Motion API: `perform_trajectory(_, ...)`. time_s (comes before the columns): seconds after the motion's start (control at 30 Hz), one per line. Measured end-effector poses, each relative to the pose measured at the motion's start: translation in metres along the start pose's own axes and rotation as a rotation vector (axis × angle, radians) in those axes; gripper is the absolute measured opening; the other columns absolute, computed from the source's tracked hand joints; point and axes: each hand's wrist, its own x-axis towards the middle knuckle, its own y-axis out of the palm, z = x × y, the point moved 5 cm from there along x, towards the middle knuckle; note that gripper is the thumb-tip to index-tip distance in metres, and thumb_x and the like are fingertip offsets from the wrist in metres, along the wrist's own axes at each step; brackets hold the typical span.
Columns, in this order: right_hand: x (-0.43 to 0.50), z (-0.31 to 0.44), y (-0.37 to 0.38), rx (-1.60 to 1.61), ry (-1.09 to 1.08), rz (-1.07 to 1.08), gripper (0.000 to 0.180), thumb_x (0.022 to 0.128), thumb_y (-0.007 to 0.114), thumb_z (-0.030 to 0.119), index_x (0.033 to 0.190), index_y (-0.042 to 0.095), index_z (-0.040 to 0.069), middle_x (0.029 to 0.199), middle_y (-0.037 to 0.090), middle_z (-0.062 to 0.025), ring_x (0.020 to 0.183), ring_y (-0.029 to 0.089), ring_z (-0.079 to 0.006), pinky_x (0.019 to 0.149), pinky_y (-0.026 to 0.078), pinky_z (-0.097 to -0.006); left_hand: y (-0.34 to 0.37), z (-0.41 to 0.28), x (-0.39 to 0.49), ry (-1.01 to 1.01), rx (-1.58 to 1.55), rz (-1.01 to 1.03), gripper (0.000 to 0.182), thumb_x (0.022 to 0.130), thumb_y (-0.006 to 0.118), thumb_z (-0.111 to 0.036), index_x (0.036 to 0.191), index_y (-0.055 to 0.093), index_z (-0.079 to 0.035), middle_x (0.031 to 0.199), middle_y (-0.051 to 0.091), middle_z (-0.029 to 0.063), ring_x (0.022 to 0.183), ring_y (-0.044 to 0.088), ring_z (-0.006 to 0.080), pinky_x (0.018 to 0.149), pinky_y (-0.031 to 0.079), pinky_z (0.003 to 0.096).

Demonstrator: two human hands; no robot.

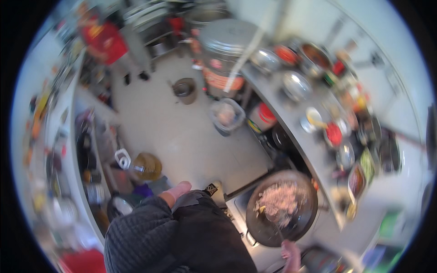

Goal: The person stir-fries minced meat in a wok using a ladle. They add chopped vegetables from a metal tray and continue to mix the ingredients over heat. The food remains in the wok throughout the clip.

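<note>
My right hand (290, 254), in a pinkish glove, grips the handle of a metal ladle or wok spatula (278, 230) at the lower right. The tool's head rests in pale pink minced or crumbled food (281, 201), which lies in a big dark wok (302, 228). Under the wok is a metal stove (239, 218). My left hand (181, 189), gloved in pinkish material, is in front of my dark clothing, left of my shoe and away from the wok. A bit of grey cloth (187, 201) lies beside it; blur hides its fingers.
A metal counter (290, 119) holding bowls and lidded pots runs along the right. Beneath it stands a red-lidded container (266, 114). On the floor are a clear tub (227, 116), a brown bucket (187, 92) and a jug of yellowish liquid (146, 166). A person in red (107, 42) stands far left.
</note>
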Motion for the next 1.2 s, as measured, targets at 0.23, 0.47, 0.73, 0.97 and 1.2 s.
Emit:
perform_trajectory(0.23,-0.005,0.072,0.021,0.551,-0.153,-0.15,0.028,0.077,0.041,0.024,0.057,0.043,0.005,0.046,0.041,-0.0057,0.037,0.038,-0.0151,0.034,0.03,-0.0286,-0.012,-0.046,0.0,0.071,0.006,-0.156,0.027,0.075,0.04,-0.022,0.082,0.059,-0.004,0.082,0.059,0.0163,0.076,0.056,0.0276,0.072,0.043,0.0361)
perform_trajectory(0.47,-0.01,0.117,0.03,0.543,-0.289,-0.158,0.029,0.078,0.04,0.025,0.058,0.044,0.005,0.046,0.041,-0.0061,0.038,0.039,-0.0154,0.034,0.031,-0.0282,-0.005,-0.015,0.002,0.218,0.637,-0.066,0.021,0.073,0.05,-0.014,0.086,0.063,-0.004,0.093,0.059,0.0157,0.085,0.057,0.0311,0.075,0.045,0.0357)
perform_trajectory(0.73,-0.009,0.123,0.035,0.559,-0.382,-0.158,0.03,0.078,0.04,0.027,0.058,0.044,0.005,0.046,0.041,-0.0065,0.038,0.039,-0.0159,0.035,0.031,-0.0276,0.001,0.012,-0.009,0.225,0.745,-0.022,0.018,0.071,0.052,-0.011,0.084,0.064,-0.007,0.088,0.06,0.0143,0.084,0.057,0.0301,0.072,0.046,0.0368)
perform_trajectory(0.97,-0.01,0.127,0.046,0.6,-0.44,-0.145,0.031,0.079,0.039,0.028,0.059,0.044,0.005,0.046,0.041,-0.0068,0.038,0.039,-0.0162,0.035,0.032,-0.0272,0.006,-0.027,0.016,0.326,0.8,-0.059,0.02,0.072,0.051,-0.013,0.085,0.063,-0.005,0.089,0.06,0.0147,0.083,0.057,0.0308,0.071,0.045,0.0379)
perform_trajectory(1.2,-0.008,0.131,0.051,0.642,-0.488,-0.128,0.032,0.08,0.039,0.029,0.059,0.045,0.005,0.047,0.041,-0.0072,0.038,0.04,-0.0166,0.036,0.032,-0.0267,-0.012,-0.058,-0.013,0.131,0.231,-0.068,0.026,0.072,0.045,-0.015,0.087,0.061,-0.002,0.091,0.058,0.0183,0.086,0.056,0.0306,0.075,0.043,0.0378)
